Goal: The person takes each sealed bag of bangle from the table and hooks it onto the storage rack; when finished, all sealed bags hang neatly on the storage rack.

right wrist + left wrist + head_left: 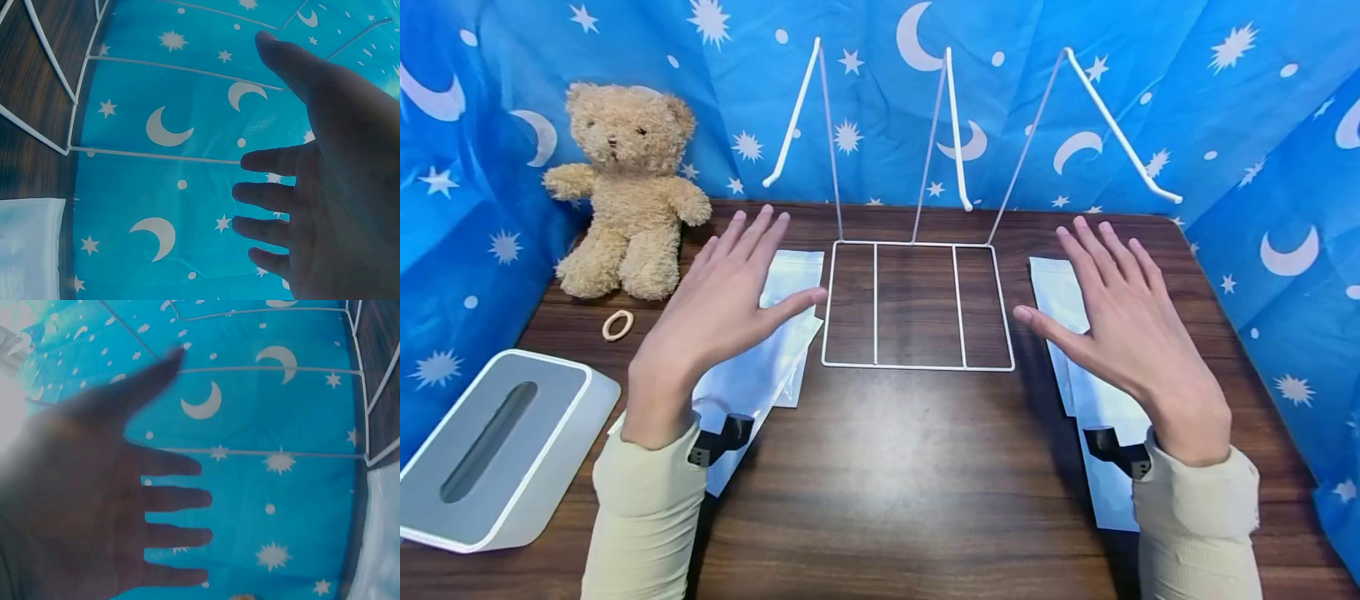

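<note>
Apparently for easy reach, bags (752,375) flank the rack (914,242); left hand (718,304) and right hand (1127,329) hover, fingers (771,243) spread, empty.

Box (512,458) cut off by left edge; packets (760,375) partly hidden behind left grip (722,300).

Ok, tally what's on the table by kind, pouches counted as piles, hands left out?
Pouch piles: 2
Wire rack: 1
Teddy bear: 1
Slotted box: 1
Small ring: 1
Total: 6
</note>
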The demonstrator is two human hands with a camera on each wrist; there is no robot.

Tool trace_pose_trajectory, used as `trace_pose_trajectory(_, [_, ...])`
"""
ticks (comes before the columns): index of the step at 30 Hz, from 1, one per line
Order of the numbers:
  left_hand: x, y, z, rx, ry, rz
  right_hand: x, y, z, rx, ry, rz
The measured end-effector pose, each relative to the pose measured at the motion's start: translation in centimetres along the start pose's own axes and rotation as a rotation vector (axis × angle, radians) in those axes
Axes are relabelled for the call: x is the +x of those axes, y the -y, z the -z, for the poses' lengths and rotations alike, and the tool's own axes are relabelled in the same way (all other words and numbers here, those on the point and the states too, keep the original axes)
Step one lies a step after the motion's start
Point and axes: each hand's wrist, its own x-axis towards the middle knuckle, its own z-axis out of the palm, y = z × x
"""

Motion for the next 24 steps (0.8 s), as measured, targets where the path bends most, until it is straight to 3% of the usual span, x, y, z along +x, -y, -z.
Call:
trace_pose_trajectory(3, [-0.7, 1.6, -0.3, -0.005, 0.038, 0.048, -0.1, 0.2, 0.0, 0.023, 0.003, -0.006])
trace_pose_trajectory(9, [-2.8, 5.7, -1.7, -0.011, 0.252, 0.209, -0.6, 1.5, -1.8, 0.040, 0.051, 0.014])
trace_pose_trajectory(14, [-2.9, 8.0, -2.8, 0.009, 0.356, 0.291, -1.1, 2.4, -4.7, 0.092, 0.114, 0.019])
trace_pose_trajectory(19, [-2.7, 8.7, -3.2, -0.012, 0.380, 0.301, -1.7, 2.3, -7.3, 0.181, 0.158, -0.024])
trace_pose_trajectory(24, [-2.8, 9.3, -3.5, -0.057, 0.355, 0.274, -2.2, 1.9, -9.1, 0.236, 0.186, -0.057])
